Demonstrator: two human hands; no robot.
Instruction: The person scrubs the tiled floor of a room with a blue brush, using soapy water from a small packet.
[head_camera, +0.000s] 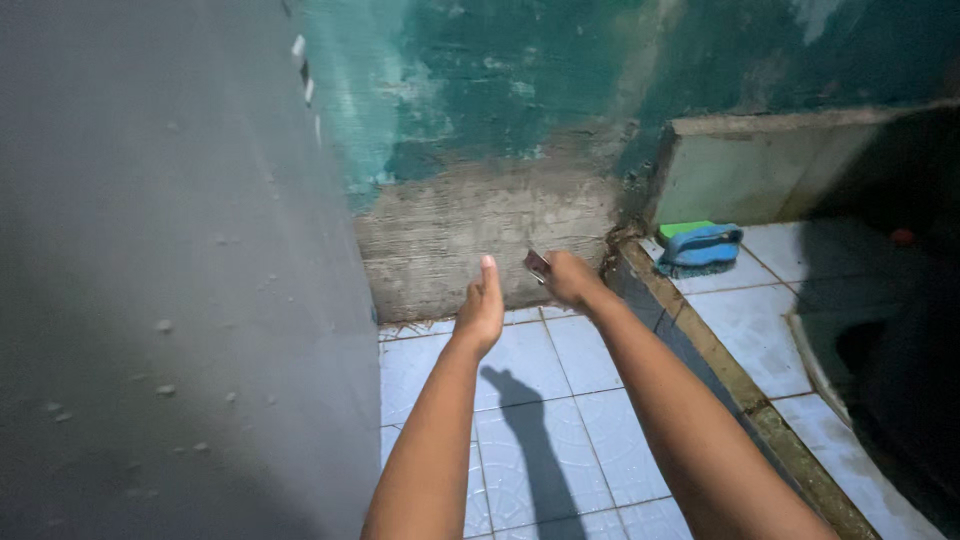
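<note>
A large grey wall panel (170, 270) is seen filling the left side of the view, speckled with small pale spots. Behind it, a rough back wall (500, 110) is painted in patchy green above and left as bare grey cement below. The floor (560, 400) is laid with pale blue-white tiles, and the shadow of an arm is cast across them. To the right, a raised tiled ledge (745, 320) is edged by a worn, dark curb, and its far right part is lost in shadow.

Both bare arms are stretched forward over the floor. The left hand (481, 305) is held empty, with the fingers straight and together and the thumb side turned up, touching nothing. The right hand (570, 277) is closed around a small dark object (537, 264), which sticks out from the hand toward the left, close to the cement part of the back wall; what kind of object it is cannot be told.

On the ledge, near the corner, a blue scrubbing brush (702, 246) is laid with a green sponge (686, 228) just behind it, touching or nearly so.
</note>
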